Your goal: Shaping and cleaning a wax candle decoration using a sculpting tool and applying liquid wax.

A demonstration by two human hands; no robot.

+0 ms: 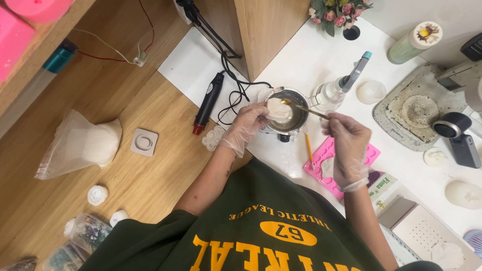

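Observation:
Both my hands wear clear plastic gloves. My left hand (247,125) holds a white lump (277,109) over the rim of a small metal pot (299,119) on the white table. My right hand (346,145) grips a thin wooden stick (310,110), and the stick's tip reaches into the pot beside the lump. The pot sits on a small base, mostly hidden beneath it.
A pink silicone mould (324,168) and an orange pencil (309,150) lie below the pot. A spray bottle (334,93), a white dome (370,91) and a grey tray (401,115) stand to the right. On the wooden floor are a black heat gun (208,103), a bag of white flakes (80,145) and a grey square mould (144,142).

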